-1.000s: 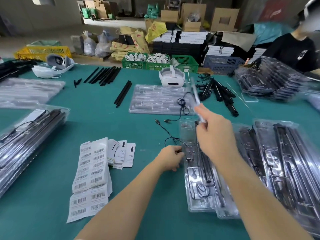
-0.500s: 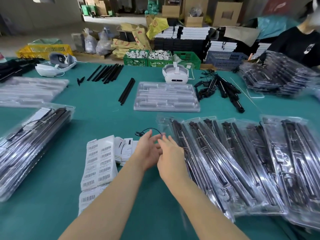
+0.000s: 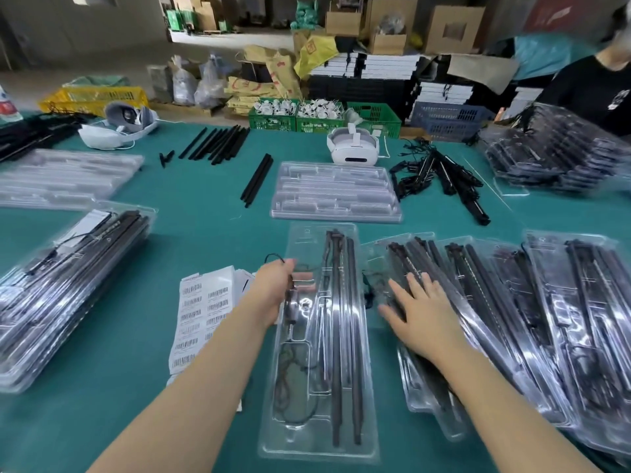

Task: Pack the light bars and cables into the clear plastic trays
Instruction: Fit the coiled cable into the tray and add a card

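1. Left hand (image 3: pixel 278 290) lies at the left edge of a clear plastic clamshell tray (image 3: pixel 321 339) on the teal-green table (image 3: pixel 136 387); its fingers curl in over the tray rim and appear to pinch a thin black cable (image 3: pixel 275 258) that loops up behind the knuckles. The fingertips show only through the plastic, so the exact grasp is hard to read.
2. Right hand (image 3: pixel 421 314) is spread flat, fingers straight and apart, palm down on the nearest of a row of filled clear trays (image 3: pixel 512 319); it grasps nothing.
3. Tray at centre lies lengthwise towards the viewer. It holds long black light bars (image 3: pixel 345 336) in its right channels and a coiled dark cable (image 3: pixel 290 387) in its lower left compartment.
4. Filled trays to the right overlap one another like shingles, each with black bars inside; the outermost are cut off by the picture edge.
5. Stack of filled trays (image 3: pixel 61 288) sits at the left, blurred. Empty clear moulded trays (image 3: pixel 336 192) sit beyond the centre tray.
6. White barcode label sheets (image 3: pixel 201 312) lie just beside the left forearm, partly covered by it.
7. Loose black bars (image 3: pixel 218 143) and a tangle of black bars and cables (image 3: pixel 440 175) lie farther back, with a white headset (image 3: pixel 353 146) between them.
8. Second person in a black shirt (image 3: pixel 594 90) stands at the far right, partly out of frame.
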A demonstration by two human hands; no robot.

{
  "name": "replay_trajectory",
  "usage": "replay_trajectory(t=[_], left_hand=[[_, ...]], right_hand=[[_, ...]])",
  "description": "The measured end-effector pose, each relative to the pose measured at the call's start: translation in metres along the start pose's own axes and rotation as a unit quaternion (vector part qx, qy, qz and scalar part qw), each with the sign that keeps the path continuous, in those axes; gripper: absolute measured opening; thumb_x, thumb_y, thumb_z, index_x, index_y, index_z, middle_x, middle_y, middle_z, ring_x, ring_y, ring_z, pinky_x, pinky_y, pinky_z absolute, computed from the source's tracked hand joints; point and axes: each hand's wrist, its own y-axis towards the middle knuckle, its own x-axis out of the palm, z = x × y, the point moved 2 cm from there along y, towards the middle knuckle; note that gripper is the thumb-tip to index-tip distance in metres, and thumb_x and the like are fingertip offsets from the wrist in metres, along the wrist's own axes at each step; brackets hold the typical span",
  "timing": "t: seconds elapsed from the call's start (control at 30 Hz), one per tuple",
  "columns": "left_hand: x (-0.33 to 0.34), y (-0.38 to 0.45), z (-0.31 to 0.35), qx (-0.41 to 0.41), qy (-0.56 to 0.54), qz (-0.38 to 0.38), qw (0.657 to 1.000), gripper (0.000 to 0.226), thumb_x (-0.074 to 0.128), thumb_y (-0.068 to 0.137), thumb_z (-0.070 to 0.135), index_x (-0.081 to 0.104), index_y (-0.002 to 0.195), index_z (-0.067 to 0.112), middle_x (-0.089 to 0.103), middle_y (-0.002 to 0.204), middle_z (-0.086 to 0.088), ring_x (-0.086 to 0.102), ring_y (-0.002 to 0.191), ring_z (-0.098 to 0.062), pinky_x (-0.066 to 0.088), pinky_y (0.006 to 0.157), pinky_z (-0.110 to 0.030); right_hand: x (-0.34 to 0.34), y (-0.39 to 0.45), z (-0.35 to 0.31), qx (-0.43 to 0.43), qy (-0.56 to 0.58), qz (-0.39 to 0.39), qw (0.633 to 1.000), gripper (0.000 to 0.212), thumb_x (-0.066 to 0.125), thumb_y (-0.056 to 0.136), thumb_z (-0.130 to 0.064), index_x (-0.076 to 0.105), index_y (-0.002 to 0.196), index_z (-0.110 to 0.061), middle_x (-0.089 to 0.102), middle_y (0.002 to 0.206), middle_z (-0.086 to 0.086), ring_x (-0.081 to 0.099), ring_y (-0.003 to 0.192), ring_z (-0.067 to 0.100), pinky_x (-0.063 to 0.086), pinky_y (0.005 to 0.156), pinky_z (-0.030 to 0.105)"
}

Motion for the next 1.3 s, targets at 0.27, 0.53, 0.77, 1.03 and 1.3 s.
replay_trajectory(t=[0.27,0.53,0.77,1.03,1.3], left_hand=[[-0.019,-0.003,-0.003,0.003,0.04,-0.005,0.999,0.024,0.038,0.108,0.022,0.055,0.117,0.009,0.078,0.085,-0.005,0.076,0.074,-0.028,0.058,0.054,-0.032],[-0.007,-0.002,-0.03,-0.055,-0.074,-0.034,0.995,0.015,0.043,0.107,0.014,0.046,0.12,0.007,0.073,0.101,-0.023,0.074,0.079,-0.039,0.058,0.052,-0.038],[0.003,-0.001,-0.041,-0.027,0.046,-0.018,0.998,0.017,0.064,0.094,0.006,0.063,0.11,0.002,0.072,0.095,-0.012,0.062,0.066,-0.017,0.051,0.054,-0.024],[-0.003,-0.004,-0.035,-0.019,0.125,-0.023,0.992,0.015,0.057,0.085,-0.004,0.068,0.08,0.004,0.06,0.066,-0.012,0.054,0.057,-0.021,0.045,0.049,-0.025],[-0.005,0.01,-0.008,-0.075,-0.013,0.039,0.996,0.04,0.042,0.104,0.025,0.066,0.088,-0.003,0.073,0.084,-0.016,0.068,0.068,-0.027,0.055,0.06,-0.031]], right_hand=[[-0.003,0.008,0.016,0.088,-0.072,0.012,0.993,0.098,0.04,0.085,-0.08,0.007,0.16,-0.026,0.003,0.166,0.018,-0.002,0.152,0.041,0.0,0.124,0.055],[-0.022,0.016,0.046,0.146,-0.056,0.008,0.988,0.107,0.028,0.079,-0.09,0.013,0.16,-0.022,0.007,0.166,0.02,-0.002,0.152,0.041,-0.002,0.122,0.058],[-0.025,-0.008,-0.067,-0.037,0.134,0.12,0.983,0.081,0.019,0.091,-0.072,0.024,0.157,-0.025,0.01,0.167,0.004,0.004,0.154,0.026,0.006,0.124,0.051],[0.03,-0.027,-0.156,-0.076,0.119,0.016,0.99,0.099,0.037,0.079,-0.064,-0.009,0.158,-0.026,-0.002,0.168,0.007,-0.012,0.154,0.027,-0.018,0.116,0.061],[0.015,-0.032,-0.154,-0.072,0.217,0.049,0.972,0.078,0.042,0.088,-0.03,0.013,0.16,-0.021,0.005,0.168,0.004,-0.006,0.154,0.027,-0.015,0.121,0.051]])
